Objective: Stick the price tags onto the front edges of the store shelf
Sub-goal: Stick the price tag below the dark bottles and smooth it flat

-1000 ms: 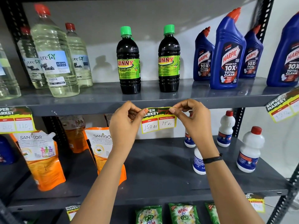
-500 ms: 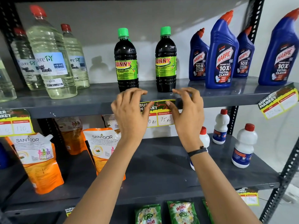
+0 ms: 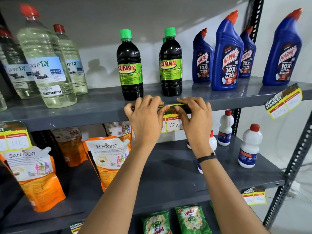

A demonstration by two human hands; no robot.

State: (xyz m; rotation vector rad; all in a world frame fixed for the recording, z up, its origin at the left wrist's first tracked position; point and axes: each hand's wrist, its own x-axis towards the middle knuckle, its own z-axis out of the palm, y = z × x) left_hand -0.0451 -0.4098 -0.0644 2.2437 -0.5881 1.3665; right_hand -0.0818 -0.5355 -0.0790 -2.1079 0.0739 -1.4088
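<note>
A price tag (image 3: 172, 121) is pressed against the front edge of the upper shelf (image 3: 84, 114), just below two dark bottles with green caps (image 3: 130, 65). Its top strip is pinned flat by the thumbs and fingers of the left hand (image 3: 145, 119) and the right hand (image 3: 194, 115), neither closed around anything; the lower half, marked 75, hangs free beneath the edge. A second ago the tag was held up in the air between pinched fingertips, clear of the shelf; half a second ago it had been brought to the edge. The pinch has since been given up for flat pressure, so this tag is judged nearly stuck. Other tags already hang at the left (image 3: 15, 139) and right (image 3: 283, 103).
</note>
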